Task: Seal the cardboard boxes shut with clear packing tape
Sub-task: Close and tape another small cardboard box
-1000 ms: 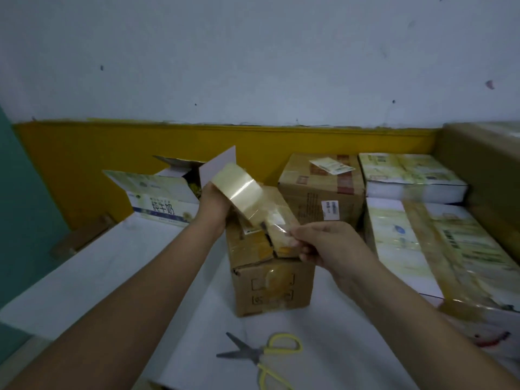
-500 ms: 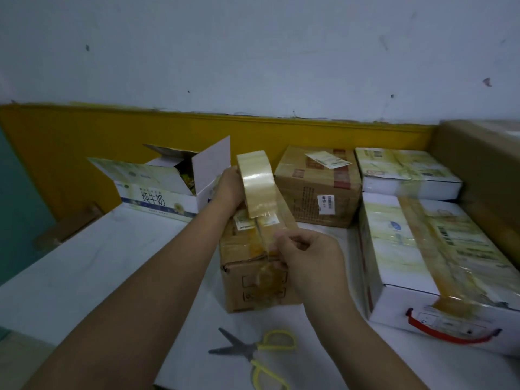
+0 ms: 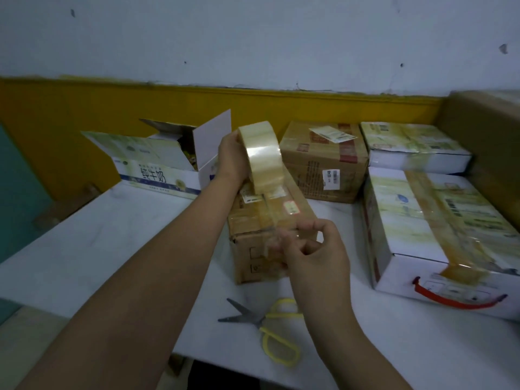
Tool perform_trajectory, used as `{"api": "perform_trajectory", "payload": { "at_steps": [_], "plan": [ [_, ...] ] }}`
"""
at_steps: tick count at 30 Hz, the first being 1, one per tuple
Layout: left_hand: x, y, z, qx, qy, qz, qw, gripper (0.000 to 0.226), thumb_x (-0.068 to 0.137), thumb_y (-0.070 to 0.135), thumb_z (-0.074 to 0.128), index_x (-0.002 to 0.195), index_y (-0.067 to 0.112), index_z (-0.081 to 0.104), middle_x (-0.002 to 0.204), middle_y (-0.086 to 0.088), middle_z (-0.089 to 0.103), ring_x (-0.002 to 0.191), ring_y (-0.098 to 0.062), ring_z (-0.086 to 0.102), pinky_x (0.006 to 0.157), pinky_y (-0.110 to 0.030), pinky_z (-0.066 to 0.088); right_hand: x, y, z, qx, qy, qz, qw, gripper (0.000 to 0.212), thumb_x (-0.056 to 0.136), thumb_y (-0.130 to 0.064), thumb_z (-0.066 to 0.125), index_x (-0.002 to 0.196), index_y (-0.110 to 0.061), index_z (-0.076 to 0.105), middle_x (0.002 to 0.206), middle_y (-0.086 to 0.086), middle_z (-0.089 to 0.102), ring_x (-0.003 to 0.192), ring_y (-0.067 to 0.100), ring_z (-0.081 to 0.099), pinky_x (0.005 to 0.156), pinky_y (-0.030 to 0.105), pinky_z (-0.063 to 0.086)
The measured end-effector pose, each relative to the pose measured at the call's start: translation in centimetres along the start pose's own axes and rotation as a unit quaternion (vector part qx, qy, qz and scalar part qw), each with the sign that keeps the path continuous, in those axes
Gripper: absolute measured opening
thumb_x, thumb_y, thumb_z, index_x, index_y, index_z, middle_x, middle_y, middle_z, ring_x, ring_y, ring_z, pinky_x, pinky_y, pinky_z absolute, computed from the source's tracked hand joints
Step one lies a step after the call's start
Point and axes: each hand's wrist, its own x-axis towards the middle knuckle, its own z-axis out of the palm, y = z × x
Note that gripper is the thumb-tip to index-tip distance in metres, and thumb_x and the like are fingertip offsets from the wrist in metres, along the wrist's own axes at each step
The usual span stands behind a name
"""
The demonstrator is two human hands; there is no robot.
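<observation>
My right hand (image 3: 312, 254) pinches the free end of the clear tape strip (image 3: 277, 212) between thumb and forefinger at the near top edge of the small brown box (image 3: 253, 220), lower and closer to the cardboard than a moment ago, when I held that end up in the air above the box. My left hand (image 3: 232, 157) grips the roll of packing tape (image 3: 261, 153) from the side, fingers curled round it, and the roll now stands almost upright over the far end of the box top instead of tilting off to the left. The strip runs from the roll down along the middle of the box top toward my right hand; whether it is already stuck down I cannot tell. The box stands on the white counter (image 3: 84, 243). Just in front of it lie the yellow-handled scissors (image 3: 267, 330), blades partly open, where they lay before. To the left at the back sits an open white carton (image 3: 157, 164) with its flaps up. Behind the small box stands a sealed brown box (image 3: 323, 161), and to the right two white cartons, the nearer white carton (image 3: 439, 226) with a wide tape band over its top and a red handle, the farther white carton (image 3: 413, 147) behind it.
</observation>
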Motion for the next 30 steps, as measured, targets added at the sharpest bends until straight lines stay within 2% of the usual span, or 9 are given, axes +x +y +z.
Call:
{"api": "perform_trajectory", "payload": {
  "at_steps": [5,11,13,16,18,20,24,26,30],
  "plan": [
    [1.3,-0.9,-1.4,0.036,-0.024,0.024,0.999,0.072,0.053,0.026,0.085,0.107,0.004,0.043,0.107,-0.021,0.036,0.093,-0.037,0.038,0.08,-0.048,0.034,-0.2,1.2,-0.3,-0.037,-0.001,0.003,0.999,0.023,0.089,-0.028,0.071,0.093,-0.027,0.049,0.064,0.0,0.069,0.066,0.006,0.068,0.07,0.033,0.054],
    [1.2,-0.1,-1.7,0.275,0.011,0.054,0.96,0.009,0.09,0.02,0.056,0.083,0.015,0.055,0.085,-0.008,0.055,0.084,-0.027,0.055,0.078,-0.041,0.049,-0.2,2.4,0.4,-0.037,0.016,-0.009,0.999,0.027,0.091,-0.028,0.07,0.088,-0.019,0.045,0.067,-0.003,0.07,0.063,0.002,0.066,0.064,0.024,0.05],
    [1.1,-0.1,-1.5,0.351,-0.017,0.022,0.936,0.017,0.097,0.013,0.056,0.08,0.017,0.057,0.08,-0.006,0.059,0.076,-0.024,0.059,0.071,-0.036,0.049,0.3,2.7,0.3,-0.102,0.039,-0.034,0.993,0.032,0.087,-0.038,0.073,0.081,-0.022,0.045,0.065,-0.002,0.067,0.064,0.009,0.065,0.062,0.032,0.051],
    [1.4,0.5,-1.5,0.534,-0.084,0.024,0.841,0.009,0.095,0.021,0.064,0.094,0.013,0.067,0.094,-0.01,0.07,0.088,-0.03,0.067,0.074,-0.037,0.052,1.0,2.1,-0.8,-0.271,0.045,-0.068,0.959,0.043,0.082,-0.055,0.071,0.071,-0.022,0.045,0.06,-0.006,0.057,0.061,0.014,0.057,0.052,0.032,0.04],
    [0.9,1.3,-2.1,0.646,-0.133,-0.003,0.752,0.031,0.089,0.037,0.062,0.105,0.012,0.067,0.106,-0.008,0.067,0.1,-0.03,0.065,0.088,-0.041,0.054,1.2,1.1,-1.8,-0.361,0.065,-0.128,0.922,0.04,0.081,-0.056,0.07,0.075,-0.023,0.048,0.066,-0.008,0.056,0.065,0.016,0.055,0.051,0.03,0.035],
    [-0.3,1.7,-2.3,0.705,-0.142,0.004,0.695,0.045,0.076,0.053,0.051,0.091,0.013,0.066,0.096,-0.009,0.063,0.095,-0.03,0.061,0.086,-0.038,0.051,1.0,0.1,-1.8,-0.371,0.104,-0.249,0.888,0.029,0.085,-0.05,0.068,0.088,-0.023,0.057,0.084,-0.006,0.061,0.081,0.019,0.057,0.062,0.031,0.041],
    [-3.6,1.9,-1.2,0.663,-0.092,0.027,0.742,0.04,0.082,0.036,0.054,0.091,-0.001,0.067,0.093,-0.013,0.062,0.1,-0.031,0.063,0.072,-0.032,0.041,1.8,0.8,0.6,-0.428,-0.019,-0.328,0.842,0.063,0.099,-0.058,0.035,0.141,-0.014,0.053,0.143,0.003,0.054,0.135,0.021,0.044,0.114,0.038,0.03],
    [-4.4,1.8,-0.8,0.649,-0.059,0.039,0.757,0.052,0.083,0.054,0.058,0.102,0.006,0.07,0.108,-0.019,0.067,0.109,-0.036,0.064,0.081,-0.039,0.048,3.5,1.4,-0.4,-0.478,-0.074,-0.314,0.817,0.075,0.099,-0.063,0.017,0.148,-0.014,0.045,0.154,0.002,0.043,0.146,0.018,0.032,0.122,0.036,0.014],
    [-7.8,3.5,-0.5,0.691,-0.032,-0.029,0.722,0.097,0.068,0.093,0.045,0.15,0.042,0.038,0.156,-0.016,0.022,0.139,-0.043,0.038,0.114,-0.055,0.036,7.0,0.9,-6.4,-0.493,-0.15,-0.303,0.802,0.073,0.096,-0.06,0.006,0.151,-0.026,0.039,0.157,-0.008,0.036,0.148,0.005,0.023,0.123,0.027,-0.001]
  ]
}}
